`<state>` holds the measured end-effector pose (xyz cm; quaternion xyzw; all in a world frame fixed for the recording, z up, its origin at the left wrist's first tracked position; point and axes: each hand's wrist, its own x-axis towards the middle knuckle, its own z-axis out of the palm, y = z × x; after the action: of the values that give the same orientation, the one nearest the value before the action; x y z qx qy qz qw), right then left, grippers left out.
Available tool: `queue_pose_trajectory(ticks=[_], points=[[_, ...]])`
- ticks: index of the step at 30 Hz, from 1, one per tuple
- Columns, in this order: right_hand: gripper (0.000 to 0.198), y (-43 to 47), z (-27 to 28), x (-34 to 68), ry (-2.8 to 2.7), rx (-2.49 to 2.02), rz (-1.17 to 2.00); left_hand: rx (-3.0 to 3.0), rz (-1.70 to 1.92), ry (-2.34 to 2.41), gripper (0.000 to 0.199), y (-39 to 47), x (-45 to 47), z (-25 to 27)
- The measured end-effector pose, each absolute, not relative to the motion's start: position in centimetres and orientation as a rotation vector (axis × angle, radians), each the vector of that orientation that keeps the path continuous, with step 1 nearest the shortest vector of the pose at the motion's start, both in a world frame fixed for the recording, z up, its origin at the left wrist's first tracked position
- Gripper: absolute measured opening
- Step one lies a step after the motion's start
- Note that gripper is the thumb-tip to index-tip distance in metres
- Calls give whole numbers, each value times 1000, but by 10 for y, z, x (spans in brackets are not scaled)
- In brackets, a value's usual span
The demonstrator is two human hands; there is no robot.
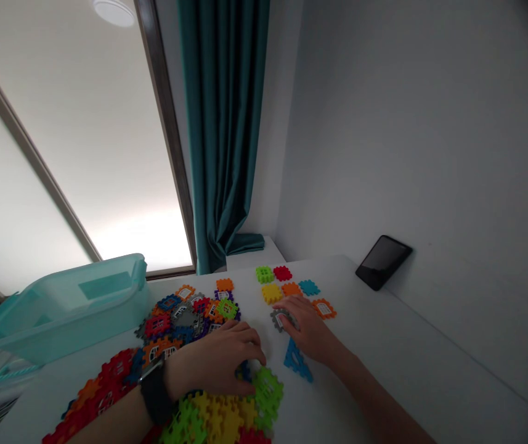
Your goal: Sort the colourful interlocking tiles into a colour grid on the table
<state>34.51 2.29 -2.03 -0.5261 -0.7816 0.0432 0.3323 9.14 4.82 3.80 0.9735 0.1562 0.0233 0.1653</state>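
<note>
My left hand, a dark watch on its wrist, reaches over a pile of interlocking plastic tiles. Its thumb and fingers are apart, with a blue tile showing in the gap. Light green tiles lie by the thumb tip, and yellow tiles are below the palm. On the table to the right, my right hand has its thumb and fingers at a grey window tile, partly covered by the fingers. A blue triangular tile lies just below that hand.
Single tiles lie in loose rows beyond my right hand: green, red, yellow, light blue and orange. A teal plastic bin stands at left. A black tablet leans on the wall at right.
</note>
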Motion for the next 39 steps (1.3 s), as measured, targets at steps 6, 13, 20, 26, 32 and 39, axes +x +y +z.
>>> queue_pose_trajectory(ticks=[6, 13, 20, 26, 32, 39], points=[[22, 23, -21, 345, -2041, -1380, 108, 2799, 61, 435, 55, 42, 95, 29], [23, 22, -19, 344, -2051, -1377, 117, 2803, 32, 474, 55, 40, 100, 22], [22, 21, -19, 341, -2052, -1380, 98, 2796, 7, 550, 47, 37, 105, 20], [23, 18, -18, 338, -2055, -1371, 88, 2789, 102, 634, 49, 37, 103, 24], [24, 14, -14, 332, -2063, -1312, 108, 2829, 298, 771, 49, 47, 94, 27], [23, 6, -12, 320, -2110, -1229, 193, 2827, 499, 872, 48, 55, 88, 27]])
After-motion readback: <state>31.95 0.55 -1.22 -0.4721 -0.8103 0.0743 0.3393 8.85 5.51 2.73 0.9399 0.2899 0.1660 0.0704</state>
